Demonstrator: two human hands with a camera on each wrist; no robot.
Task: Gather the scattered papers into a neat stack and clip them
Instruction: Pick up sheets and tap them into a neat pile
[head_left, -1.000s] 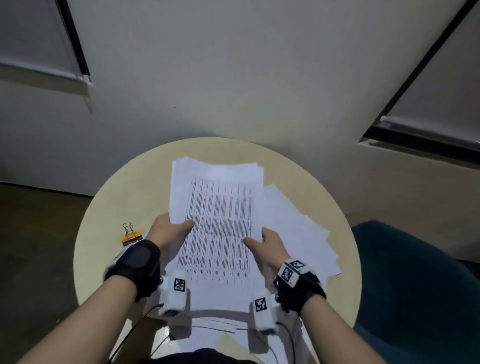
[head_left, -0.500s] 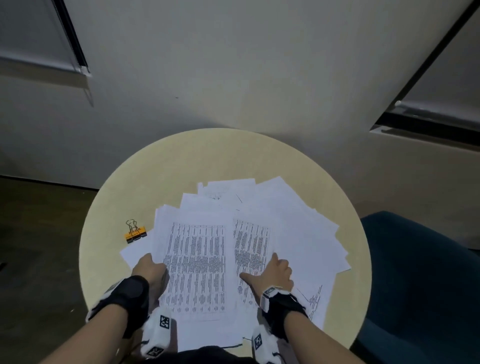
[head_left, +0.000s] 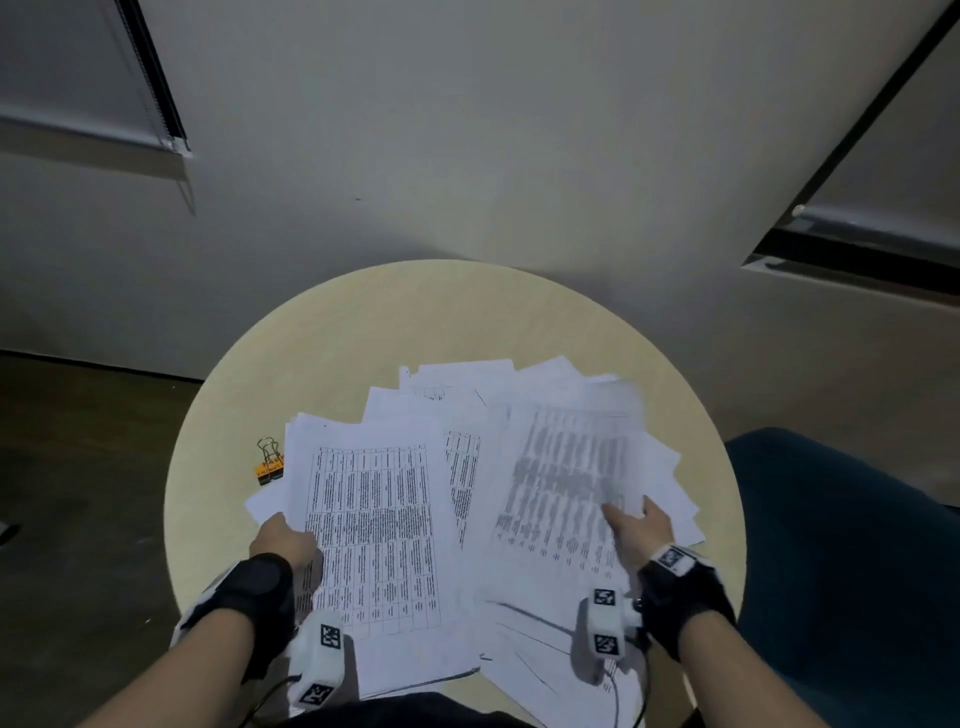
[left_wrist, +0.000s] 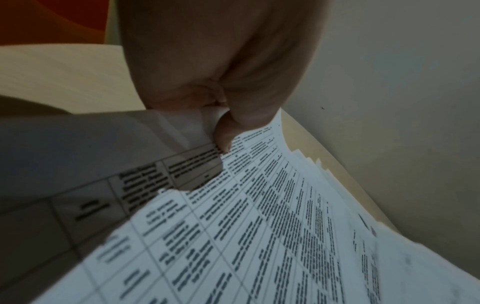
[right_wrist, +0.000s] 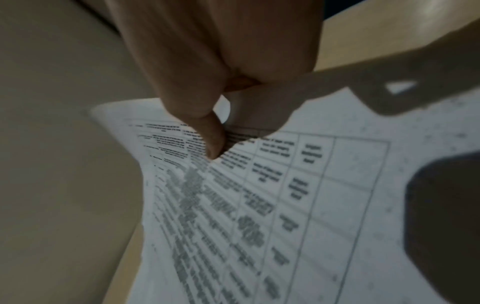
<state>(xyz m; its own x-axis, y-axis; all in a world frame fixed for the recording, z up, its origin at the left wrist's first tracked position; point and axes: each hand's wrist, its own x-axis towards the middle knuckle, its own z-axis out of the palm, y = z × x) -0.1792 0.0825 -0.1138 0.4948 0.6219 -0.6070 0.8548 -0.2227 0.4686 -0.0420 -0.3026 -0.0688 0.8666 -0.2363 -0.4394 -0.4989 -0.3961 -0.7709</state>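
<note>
Right hand (head_left: 636, 530) pinches blurred sheet (head_left: 566, 467); binder clip (head_left: 270, 464) half-hidden.

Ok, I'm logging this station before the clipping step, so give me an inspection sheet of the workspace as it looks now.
Surface: round beige table, far half bare.
Job's things: printed papers fanned loosely, not squared; orange binder clip at their left edge, unused.
Clutter: nothing seen.
Hands: left hand pinches the left sheaf; right hand pinches a blurred sheet.
Cables: thin wires below the wrist cameras.
Surroundings: grey wall, window blinds, dark blue seat.
</note>
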